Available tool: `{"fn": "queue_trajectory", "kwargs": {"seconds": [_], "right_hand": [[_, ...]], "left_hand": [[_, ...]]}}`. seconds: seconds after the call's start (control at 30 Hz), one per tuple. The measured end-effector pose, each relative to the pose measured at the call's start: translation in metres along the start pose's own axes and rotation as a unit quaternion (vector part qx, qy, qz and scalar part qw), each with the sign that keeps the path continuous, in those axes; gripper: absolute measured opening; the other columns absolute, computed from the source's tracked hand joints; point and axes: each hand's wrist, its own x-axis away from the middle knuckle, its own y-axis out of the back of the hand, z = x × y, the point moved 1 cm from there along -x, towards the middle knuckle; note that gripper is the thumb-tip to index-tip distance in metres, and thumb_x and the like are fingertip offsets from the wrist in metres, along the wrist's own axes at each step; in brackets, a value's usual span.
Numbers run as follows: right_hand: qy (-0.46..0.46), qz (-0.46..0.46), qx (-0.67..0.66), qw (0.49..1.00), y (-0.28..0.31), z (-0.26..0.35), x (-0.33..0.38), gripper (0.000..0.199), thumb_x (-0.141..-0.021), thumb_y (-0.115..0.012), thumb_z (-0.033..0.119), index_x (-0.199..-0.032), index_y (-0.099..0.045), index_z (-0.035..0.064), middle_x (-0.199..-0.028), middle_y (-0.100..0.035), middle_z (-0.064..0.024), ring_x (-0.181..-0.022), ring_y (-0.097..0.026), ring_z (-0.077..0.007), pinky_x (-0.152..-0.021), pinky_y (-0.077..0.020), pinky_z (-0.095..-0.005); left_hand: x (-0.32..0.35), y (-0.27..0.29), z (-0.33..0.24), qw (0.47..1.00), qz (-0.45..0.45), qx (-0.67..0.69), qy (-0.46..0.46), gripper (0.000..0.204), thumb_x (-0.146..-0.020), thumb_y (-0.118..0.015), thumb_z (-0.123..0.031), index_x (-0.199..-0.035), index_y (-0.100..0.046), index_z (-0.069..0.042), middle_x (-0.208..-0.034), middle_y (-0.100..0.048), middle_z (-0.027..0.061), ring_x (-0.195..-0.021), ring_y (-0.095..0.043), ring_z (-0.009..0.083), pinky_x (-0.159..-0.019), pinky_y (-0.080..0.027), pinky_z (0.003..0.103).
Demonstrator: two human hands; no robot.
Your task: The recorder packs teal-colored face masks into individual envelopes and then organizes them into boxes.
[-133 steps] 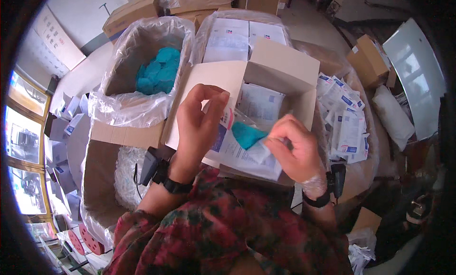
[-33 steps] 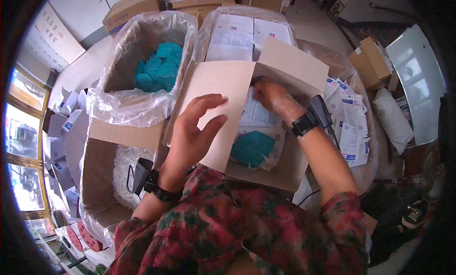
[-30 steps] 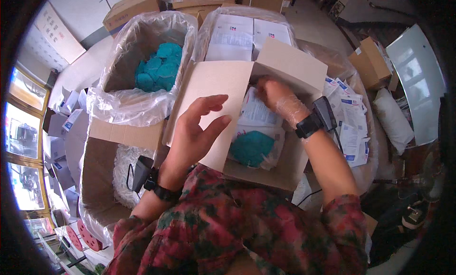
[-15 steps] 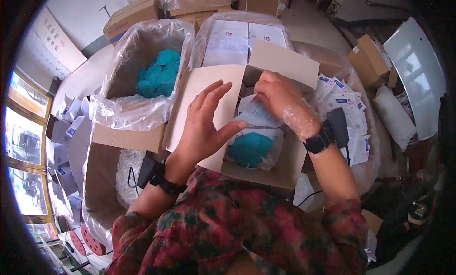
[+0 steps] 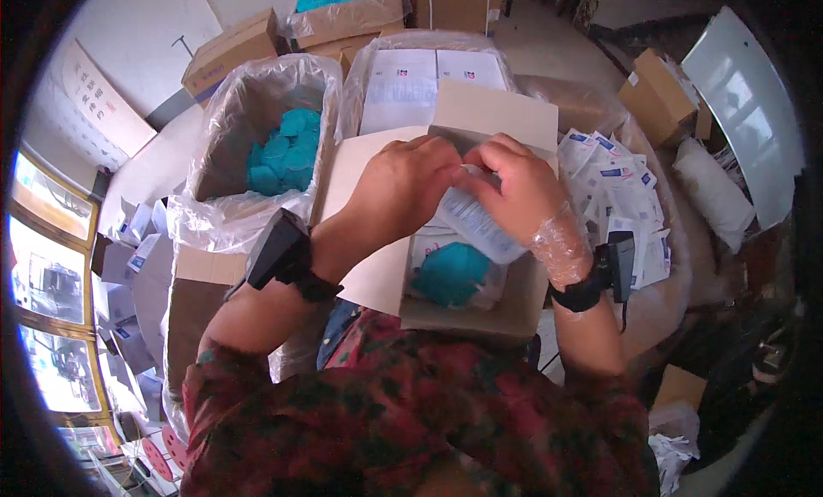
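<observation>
A clear printed plastic bag (image 5: 477, 226) hangs from my hands over an open carton (image 5: 521, 287). My left hand (image 5: 410, 181) is closed, its fingertips pinching the bag's upper edge. Right beside it, my right hand (image 5: 513, 188) pinches the same edge between thumb and forefinger, so the fingertips of both hands nearly meet. Below, inside the carton, lies a teal cup-shaped face mask (image 5: 450, 274) in a clear bag. The held bag and my hands hide part of the carton's far inside. Clear film is wrapped round my right wrist.
A plastic-lined box (image 5: 214, 167) at the left holds several teal masks (image 5: 287, 150). White printed packs (image 5: 399, 94) stand in a lined box behind the carton. Loose printed packets (image 5: 613, 184) lie piled at the right. A lower cardboard box (image 5: 193, 313) stands near my left forearm.
My left hand has gone from spread fingers to a pinch and moved right, up against my right hand at the bag's edge. The view has shifted slightly.
</observation>
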Motion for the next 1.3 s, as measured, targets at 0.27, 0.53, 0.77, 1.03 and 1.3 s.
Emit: {"fn": "queue_trajectory", "kwargs": {"seconds": [0.27,0.53,0.77,1.03,1.3], "right_hand": [[-0.045,0.022,0.047,0.998,-0.012,-0.019,0.0,0.014,-0.085,-0.061,0.019,-0.088,-0.063,0.0054,-0.09,-0.062,-0.0151,-0.085,-0.061,-0.0375,-0.072,-0.0486,-0.046],[-0.03,0.023,0.016,0.999,-0.025,-0.005,0.013,0.013,-0.083,-0.067,0.017,-0.082,-0.062,0.0044,-0.086,-0.061,-0.0139,-0.079,-0.06,-0.0379,-0.066,-0.0475,-0.0437],[0.012,-0.029,0.068,0.997,-0.018,-0.007,0.014,0.01,-0.083,-0.065,0.012,-0.085,-0.059,0.0047,-0.085,-0.059,-0.0134,-0.078,-0.058,-0.0381,-0.066,-0.0468,-0.0454],[0.129,-0.013,0.048,0.99,0.01,0.014,0.027,0.005,-0.08,-0.059,0.011,-0.078,-0.056,0.0076,-0.084,-0.057,-0.0111,-0.085,-0.058,-0.0332,-0.072,-0.0481,-0.0434],[0.142,-0.063,-0.106,0.982,0.042,0.045,0.062,0.01,-0.078,-0.069,0.0,-0.086,-0.065,0.0031,-0.091,-0.066,-0.0106,-0.081,-0.061,-0.0275,-0.072,-0.049,-0.0348]], "left_hand": [[-0.003,-0.019,0.015,0.995,0.002,0.065,0.073,0.012,-0.09,-0.06,-0.012,-0.096,-0.061,-0.002,-0.09,-0.063,0.0153,-0.082,-0.063,0.0294,-0.073,-0.05,0.035],[0.027,-0.03,0.011,0.964,-0.012,0.196,0.182,0.01,-0.093,-0.058,-0.008,-0.096,-0.065,-0.001,-0.088,-0.064,0.0061,-0.081,-0.058,0.0117,-0.071,-0.048,0.028],[0.014,-0.032,0.0,0.963,-0.1,0.206,0.139,0.011,-0.089,-0.061,-0.012,-0.087,-0.063,-0.001,-0.077,-0.064,0.0111,-0.068,-0.064,0.0226,-0.062,-0.049,0.033],[0.008,-0.014,-0.004,0.861,-0.06,0.43,0.264,0.014,-0.093,-0.059,-0.014,-0.085,-0.062,-0.002,-0.075,-0.064,0.0034,-0.07,-0.06,0.0116,-0.062,-0.046,0.025],[0.015,0.003,0.063,0.932,-0.132,0.146,0.305,0.017,-0.091,-0.061,-0.015,-0.083,-0.062,0.0,-0.07,-0.063,0.0048,-0.064,-0.06,0.0132,-0.058,-0.048,0.029]]}}
